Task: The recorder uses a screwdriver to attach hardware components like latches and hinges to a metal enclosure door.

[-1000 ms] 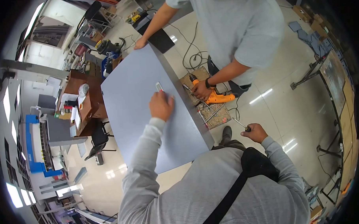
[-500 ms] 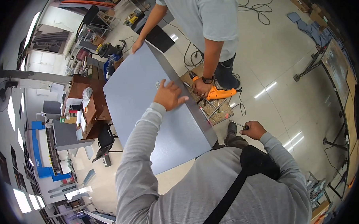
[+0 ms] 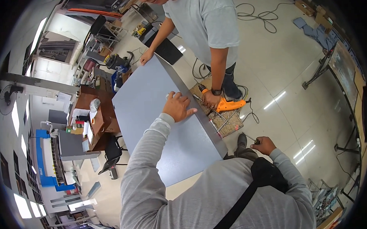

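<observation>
A large grey metal box (image 3: 151,111), like a cabinet lying down, has a smooth broad face and a narrower side. My left hand (image 3: 176,107) rests on that face near its right edge, thumb stretched out and fingers loosely bent. A small pale metal fitting (image 3: 167,96) peeks out by the fingertips, mostly covered. Off the box to the right, my right hand (image 3: 267,145) is closed round the dark handle of a screwdriver (image 3: 250,137); its shaft points up and left. A co-worker's hand (image 3: 146,57) touches the box's far corner.
The co-worker's other hand (image 3: 211,100) is on an orange power drill (image 3: 231,105) above a worn board (image 3: 232,128) with several metal rods. A drill cord (image 3: 254,117) trails on the floor. A black chair (image 3: 112,152) and brown desk (image 3: 105,121) stand left; a worktable (image 3: 343,68) stands right.
The view has shifted, so most things sit slightly lower. My left fingers now cover more of the metal fitting. The co-worker leans further in, with the drill still under the hand.
</observation>
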Demonstrator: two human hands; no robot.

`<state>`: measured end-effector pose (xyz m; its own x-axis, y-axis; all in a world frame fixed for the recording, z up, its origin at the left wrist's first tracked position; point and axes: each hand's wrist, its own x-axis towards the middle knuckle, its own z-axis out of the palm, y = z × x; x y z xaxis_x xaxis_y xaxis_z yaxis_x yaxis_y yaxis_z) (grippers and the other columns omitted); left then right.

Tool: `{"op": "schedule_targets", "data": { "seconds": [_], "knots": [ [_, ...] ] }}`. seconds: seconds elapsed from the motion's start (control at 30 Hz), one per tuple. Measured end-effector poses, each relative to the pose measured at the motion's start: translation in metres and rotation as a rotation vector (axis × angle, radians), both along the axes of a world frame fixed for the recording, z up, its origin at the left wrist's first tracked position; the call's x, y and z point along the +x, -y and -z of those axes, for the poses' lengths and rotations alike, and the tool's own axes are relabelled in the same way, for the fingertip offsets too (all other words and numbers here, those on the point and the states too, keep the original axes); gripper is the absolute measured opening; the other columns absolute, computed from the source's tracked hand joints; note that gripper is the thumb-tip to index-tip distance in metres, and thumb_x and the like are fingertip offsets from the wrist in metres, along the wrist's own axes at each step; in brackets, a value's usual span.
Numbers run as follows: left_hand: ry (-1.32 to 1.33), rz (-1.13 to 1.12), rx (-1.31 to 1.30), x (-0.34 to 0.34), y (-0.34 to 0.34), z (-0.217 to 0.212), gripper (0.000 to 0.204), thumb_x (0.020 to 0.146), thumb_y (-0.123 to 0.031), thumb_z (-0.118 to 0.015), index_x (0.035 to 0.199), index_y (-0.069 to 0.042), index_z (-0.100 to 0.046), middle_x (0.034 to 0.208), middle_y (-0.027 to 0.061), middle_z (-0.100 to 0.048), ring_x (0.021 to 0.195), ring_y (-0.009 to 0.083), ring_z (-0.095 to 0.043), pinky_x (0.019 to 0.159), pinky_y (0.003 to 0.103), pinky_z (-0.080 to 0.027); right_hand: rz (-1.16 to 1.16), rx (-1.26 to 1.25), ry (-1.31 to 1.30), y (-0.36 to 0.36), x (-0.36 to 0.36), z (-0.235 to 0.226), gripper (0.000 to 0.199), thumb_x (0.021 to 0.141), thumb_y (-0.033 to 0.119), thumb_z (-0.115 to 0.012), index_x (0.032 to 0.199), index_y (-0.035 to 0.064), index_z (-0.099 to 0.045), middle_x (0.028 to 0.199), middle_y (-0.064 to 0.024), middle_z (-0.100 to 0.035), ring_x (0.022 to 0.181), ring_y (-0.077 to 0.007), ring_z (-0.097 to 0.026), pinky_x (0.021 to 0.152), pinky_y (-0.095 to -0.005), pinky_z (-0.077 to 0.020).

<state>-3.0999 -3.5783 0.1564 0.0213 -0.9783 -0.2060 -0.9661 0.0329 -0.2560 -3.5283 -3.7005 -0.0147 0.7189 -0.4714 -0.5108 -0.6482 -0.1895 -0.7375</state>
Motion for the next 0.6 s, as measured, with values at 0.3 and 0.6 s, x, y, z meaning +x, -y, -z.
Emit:
{"op": "schedule_targets", "data": {
  "seconds": [0.3,0.6],
  "knots": [
    [-0.004,-0.016,-0.027,-0.003,-0.006,0.005,0.064,0.096,-0.065,-0.040,0.100,-0.009,-0.072,0.098,0.0059,-0.065,0.105,0.0267,-0.055,0.104,0.050,-0.035,-0.003,0.000,0.024,-0.001,0.014,0.007,0.049,0.076,0.045,-0.081,0.075,-0.0011,-0.064,0.059,-0.0160,-0.057,0.055,-0.0270,-0.055,0.057,-0.0416,-0.0447],
    [-0.012,-0.004,-0.015,-0.001,-0.003,-0.001,0.059,0.096,-0.062,-0.043,0.099,-0.011,-0.072,0.099,0.0032,-0.066,0.101,0.0238,-0.055,0.095,0.042,-0.038,-0.079,-0.020,-0.008,-0.004,0.020,0.001,0.046,0.077,0.044,-0.080,0.079,0.0011,-0.065,0.069,-0.0175,-0.062,0.064,-0.0331,-0.061,0.062,-0.0437,-0.0471]
  ]
}}
